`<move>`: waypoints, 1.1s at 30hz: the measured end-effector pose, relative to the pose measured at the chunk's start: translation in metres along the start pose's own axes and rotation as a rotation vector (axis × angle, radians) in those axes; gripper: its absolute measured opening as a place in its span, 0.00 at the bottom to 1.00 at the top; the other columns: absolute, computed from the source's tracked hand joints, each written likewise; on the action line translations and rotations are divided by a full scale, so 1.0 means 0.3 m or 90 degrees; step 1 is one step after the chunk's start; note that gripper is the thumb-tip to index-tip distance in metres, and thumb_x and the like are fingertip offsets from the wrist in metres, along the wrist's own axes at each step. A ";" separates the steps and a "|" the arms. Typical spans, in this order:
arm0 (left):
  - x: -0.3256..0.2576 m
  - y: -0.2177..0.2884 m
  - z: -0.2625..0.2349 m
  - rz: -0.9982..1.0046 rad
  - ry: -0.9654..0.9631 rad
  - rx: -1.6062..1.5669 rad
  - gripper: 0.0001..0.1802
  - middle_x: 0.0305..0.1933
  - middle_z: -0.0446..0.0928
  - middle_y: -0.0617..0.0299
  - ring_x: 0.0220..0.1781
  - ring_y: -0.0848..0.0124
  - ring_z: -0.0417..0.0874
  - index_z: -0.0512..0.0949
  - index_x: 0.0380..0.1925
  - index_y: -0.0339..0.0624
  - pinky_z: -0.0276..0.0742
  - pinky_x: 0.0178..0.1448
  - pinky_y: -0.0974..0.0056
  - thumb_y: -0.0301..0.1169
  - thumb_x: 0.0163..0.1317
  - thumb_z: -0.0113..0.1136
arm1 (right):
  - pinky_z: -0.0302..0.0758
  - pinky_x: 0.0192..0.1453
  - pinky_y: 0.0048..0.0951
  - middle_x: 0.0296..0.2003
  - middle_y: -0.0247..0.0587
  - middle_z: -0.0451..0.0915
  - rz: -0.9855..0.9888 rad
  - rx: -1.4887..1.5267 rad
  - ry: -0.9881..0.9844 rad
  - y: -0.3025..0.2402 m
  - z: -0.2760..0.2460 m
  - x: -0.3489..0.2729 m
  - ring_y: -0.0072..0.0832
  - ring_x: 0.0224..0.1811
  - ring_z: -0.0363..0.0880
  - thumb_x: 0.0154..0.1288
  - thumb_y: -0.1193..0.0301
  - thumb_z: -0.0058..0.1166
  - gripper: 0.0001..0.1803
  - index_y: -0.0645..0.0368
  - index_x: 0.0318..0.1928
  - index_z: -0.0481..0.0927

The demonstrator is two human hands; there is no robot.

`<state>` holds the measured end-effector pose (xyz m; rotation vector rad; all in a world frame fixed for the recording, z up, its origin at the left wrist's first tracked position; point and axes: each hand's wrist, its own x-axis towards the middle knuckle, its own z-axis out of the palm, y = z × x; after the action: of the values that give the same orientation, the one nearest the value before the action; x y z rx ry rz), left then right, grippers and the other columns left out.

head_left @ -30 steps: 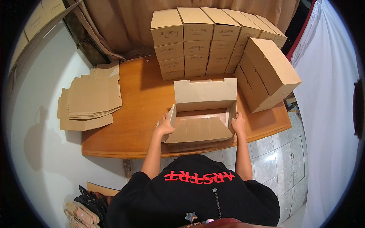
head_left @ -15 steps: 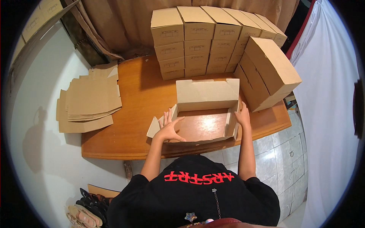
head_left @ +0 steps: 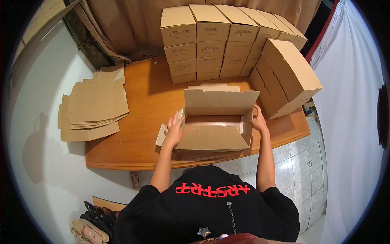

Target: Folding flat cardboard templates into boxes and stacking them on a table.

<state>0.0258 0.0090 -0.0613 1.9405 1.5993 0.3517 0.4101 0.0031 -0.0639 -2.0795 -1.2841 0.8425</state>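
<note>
A partly folded brown cardboard box (head_left: pixel 211 140) rests on the wooden table, its far panel standing up with a notched edge. Its near panel slopes inward, and table wood shows through its middle. At the box's left end, my left hand (head_left: pixel 174 131) grips the side wall, fingers curled over its edge. A small flap juts out to the left beneath that hand. My right hand (head_left: pixel 259 121) is closed around the right end wall, with the thumb near the top edge and fingers on the outside. Some fingertips are hidden behind the cardboard.
Finished cardboard boxes (head_left: pixel 211 49) are stacked along the table's back. More boxes (head_left: pixel 284 77) stand at the right, close to my right hand. Flat cardboard blanks (head_left: pixel 97 103) lie piled at the left. The wooden table (head_left: pixel 118 152) has its near edge just before me.
The near panel has swung inward over the box's opening, and another flap now shows behind the far panel. My left hand has drawn back from the near side to the left end wall.
</note>
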 end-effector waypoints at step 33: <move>0.007 -0.010 -0.034 0.015 -0.095 -0.044 0.51 0.71 0.27 0.46 0.71 0.49 0.18 0.64 0.61 0.46 0.21 0.65 0.37 0.56 0.34 0.67 | 0.65 0.61 0.39 0.56 0.58 0.59 -0.191 -0.159 -0.006 0.028 0.094 -0.101 0.52 0.57 0.64 0.40 0.82 0.52 0.44 0.38 0.63 0.61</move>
<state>0.0182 0.0142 -0.0555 1.8883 1.4516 0.2620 0.3833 -0.0242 -0.0818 -1.9948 -1.7272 0.5834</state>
